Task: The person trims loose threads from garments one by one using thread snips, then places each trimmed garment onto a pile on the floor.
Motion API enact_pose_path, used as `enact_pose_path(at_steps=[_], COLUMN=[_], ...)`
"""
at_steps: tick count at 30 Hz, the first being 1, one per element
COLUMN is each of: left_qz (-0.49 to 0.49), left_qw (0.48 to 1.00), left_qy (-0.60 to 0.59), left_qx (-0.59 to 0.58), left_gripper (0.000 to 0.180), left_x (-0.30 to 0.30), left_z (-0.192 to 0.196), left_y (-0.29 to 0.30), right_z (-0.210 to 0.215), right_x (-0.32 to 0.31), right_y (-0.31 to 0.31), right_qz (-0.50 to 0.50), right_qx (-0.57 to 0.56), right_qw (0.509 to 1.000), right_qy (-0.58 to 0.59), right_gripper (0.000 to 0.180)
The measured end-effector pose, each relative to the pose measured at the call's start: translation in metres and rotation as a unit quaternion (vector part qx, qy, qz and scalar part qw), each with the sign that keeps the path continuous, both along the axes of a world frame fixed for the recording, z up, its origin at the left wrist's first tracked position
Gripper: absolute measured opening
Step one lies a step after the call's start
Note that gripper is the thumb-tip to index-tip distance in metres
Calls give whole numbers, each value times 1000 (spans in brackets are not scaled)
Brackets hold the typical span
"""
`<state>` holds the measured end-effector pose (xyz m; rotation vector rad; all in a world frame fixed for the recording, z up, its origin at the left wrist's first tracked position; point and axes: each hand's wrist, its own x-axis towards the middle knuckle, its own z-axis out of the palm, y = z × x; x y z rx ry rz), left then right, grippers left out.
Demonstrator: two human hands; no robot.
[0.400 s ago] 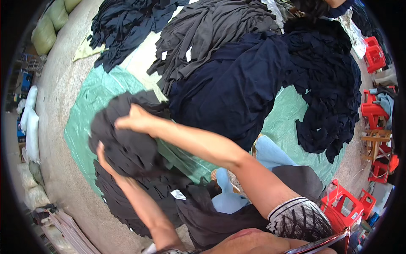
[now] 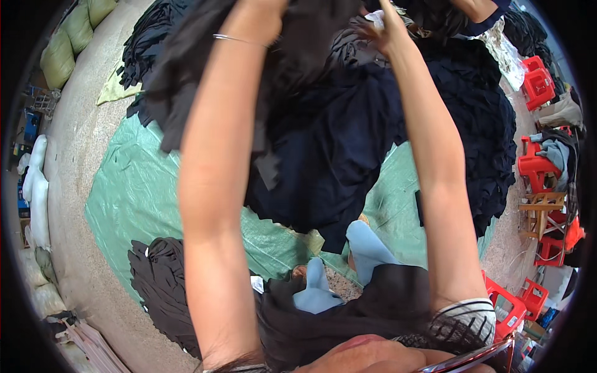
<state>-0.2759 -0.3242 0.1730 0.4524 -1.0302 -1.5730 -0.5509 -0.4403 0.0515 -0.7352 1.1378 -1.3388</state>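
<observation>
Both my arms are stretched far forward. At the top edge, my left hand [image 2: 264, 13] is against a bundle of dark grey cloth [image 2: 305, 43]; its fingers are cut off or hidden, so their grip does not show. The blurred cloth hangs around the wrist and over the pile behind. My right hand [image 2: 388, 30] is to the right of the bundle, thumb apart from blurred, outstretched fingers. Below both hands spreads navy cloth [image 2: 323, 143]. A smaller heap of dark grey cloth [image 2: 158, 292] lies near my left side.
A green plastic sheet [image 2: 134, 186] lies under the piles. More dark cloth [image 2: 479, 130] is heaped at the right. Red plastic stools [image 2: 538, 165] and a wooden stool [image 2: 542, 211] line the right side. Another person's arm [image 2: 476, 9] shows at the far top.
Both my hands have moved from the near left to the far top, the dark grey bundle moving with them. The near-left heap is lower, and my hands are now farther apart.
</observation>
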Motion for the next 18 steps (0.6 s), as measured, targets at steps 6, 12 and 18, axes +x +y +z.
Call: enact_pose_path(at_steps=[6,12,18], left_qz=[103,175,-2], left_qw=[798,796,889], left_qy=[-538,-580,-390], left_qx=[-250,12,240], left_gripper=[61,57,55], left_x=[-41,-4,33], left_z=[-203,-343,-247], left_y=[111,370,484], right_z=[-138,-126,-111], right_x=[-143,-201,-204], right_y=[276,604,778], right_qz=[89,120,72], right_qx=[-49,327,294], right_qw=[906,874,917], right_qy=[410,340,260], right_gripper=[30,19,19])
